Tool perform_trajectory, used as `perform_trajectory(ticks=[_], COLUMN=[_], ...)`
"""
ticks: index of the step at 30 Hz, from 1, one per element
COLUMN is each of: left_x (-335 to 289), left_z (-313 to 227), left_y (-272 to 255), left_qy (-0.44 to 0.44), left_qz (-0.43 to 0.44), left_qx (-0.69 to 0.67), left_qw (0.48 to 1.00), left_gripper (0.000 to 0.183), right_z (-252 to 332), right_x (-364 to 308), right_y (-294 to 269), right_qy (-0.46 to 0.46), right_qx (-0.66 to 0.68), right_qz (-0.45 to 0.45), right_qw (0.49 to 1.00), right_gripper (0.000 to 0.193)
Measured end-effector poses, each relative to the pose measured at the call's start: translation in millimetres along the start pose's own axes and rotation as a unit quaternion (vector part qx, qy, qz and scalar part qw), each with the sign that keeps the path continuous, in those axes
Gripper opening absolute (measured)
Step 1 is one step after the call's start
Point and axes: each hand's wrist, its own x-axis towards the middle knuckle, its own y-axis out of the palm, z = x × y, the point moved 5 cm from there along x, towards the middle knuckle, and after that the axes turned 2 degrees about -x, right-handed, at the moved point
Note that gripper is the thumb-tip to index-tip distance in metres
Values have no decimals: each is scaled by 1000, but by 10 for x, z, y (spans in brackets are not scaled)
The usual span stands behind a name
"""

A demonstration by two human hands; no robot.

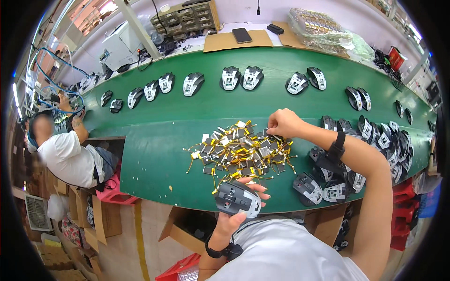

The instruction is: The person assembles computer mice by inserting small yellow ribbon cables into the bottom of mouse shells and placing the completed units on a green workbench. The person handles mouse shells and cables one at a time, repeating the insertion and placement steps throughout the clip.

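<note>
My left hand (228, 224) is closed around a black and grey computer mouse (238, 198), held above the near edge of the green bench. Just beyond it lies a heap of small flat battery packs (243, 152) with yellow tape, thin leads and white connectors. At the far right side of that heap, my right hand (285, 123) is closed, thumb and fingertips pinched together over the batteries. Its fingertips hide whatever is between them. Right of the heap, below my right forearm, several mouse shells (334, 191) are crowded together, some stacked on others.
Mouse shells (193, 84) stand spaced along the far strip of the green bench (154, 161). Behind them are a phone (242, 35) on cardboard and a drawer cabinet (190, 19). A co-worker (75, 150) sits at left. Open cardboard boxes (107, 218) stand on the floor.
</note>
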Motion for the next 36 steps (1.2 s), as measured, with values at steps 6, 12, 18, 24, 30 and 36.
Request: perform_trajectory(ticks=[6, 12, 18, 24, 30, 36], left_x=[51, 177, 206, 298, 509, 661], left_z=[-34, 51, 34, -93, -236, -316], left_y=[-126, -40, -85, -113, 63, 214], left_qy=[1, -22, -19, -7, 23, 30], left_qz=[-15, 46, 0, -21, -44, -31], left_qx=[-7, -42, -17, -48, -61, -171], left_qw=[1000, 998, 1000, 999, 997, 984], left_gripper=[89, 79, 85, 83, 84, 77], right_z=[-72, -22, -91, 252, 1051, 1543], right_x=[-20, -72, -100, -480, -1146, -1509], right_y=[84, 58, -18, -425, -651, -687], right_qy=[-43, -46, -58, -43, -167, -281], right_qx=[64, 72, 159, 381, 197, 91], right_qz=[-9, 2, -59, -101, -188, -201], right_qw=[997, 996, 984, 918, 948, 934], right_gripper=[17, 17, 17, 11, 6, 17])
